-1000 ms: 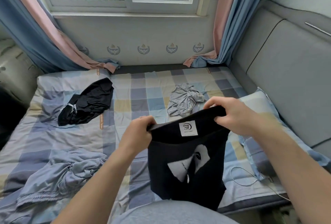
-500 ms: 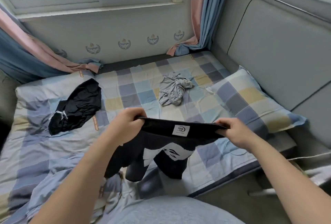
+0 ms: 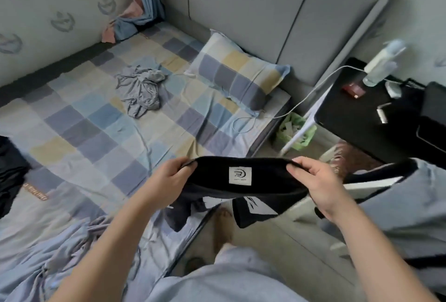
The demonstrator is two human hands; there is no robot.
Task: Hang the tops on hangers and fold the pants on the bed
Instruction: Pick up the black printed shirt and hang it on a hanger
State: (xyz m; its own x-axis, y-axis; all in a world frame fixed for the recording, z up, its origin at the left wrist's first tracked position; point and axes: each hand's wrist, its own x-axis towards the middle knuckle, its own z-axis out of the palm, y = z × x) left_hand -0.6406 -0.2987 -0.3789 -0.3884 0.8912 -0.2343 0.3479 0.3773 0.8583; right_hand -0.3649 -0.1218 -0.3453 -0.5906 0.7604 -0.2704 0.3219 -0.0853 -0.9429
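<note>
Checked sheets cover the bed [image 3: 79, 137], with a dark garment [image 3: 9, 171] at its far left edge and a crumpled grey garment [image 3: 142, 89] lying mid-mattress. Nearer, the left hand [image 3: 169, 181] has its grip pinched on one end of the black garment [image 3: 265, 185], held in the air over the bed's near edge, white label facing up. A pillow [image 3: 236, 77] lies beyond. The right hand [image 3: 318, 185] grips the other end. A black worktop [image 3: 362, 118] stands far right.

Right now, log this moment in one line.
left hand + right hand: grip black garment by top edge | garment: stretched, held above bed edge
</note>
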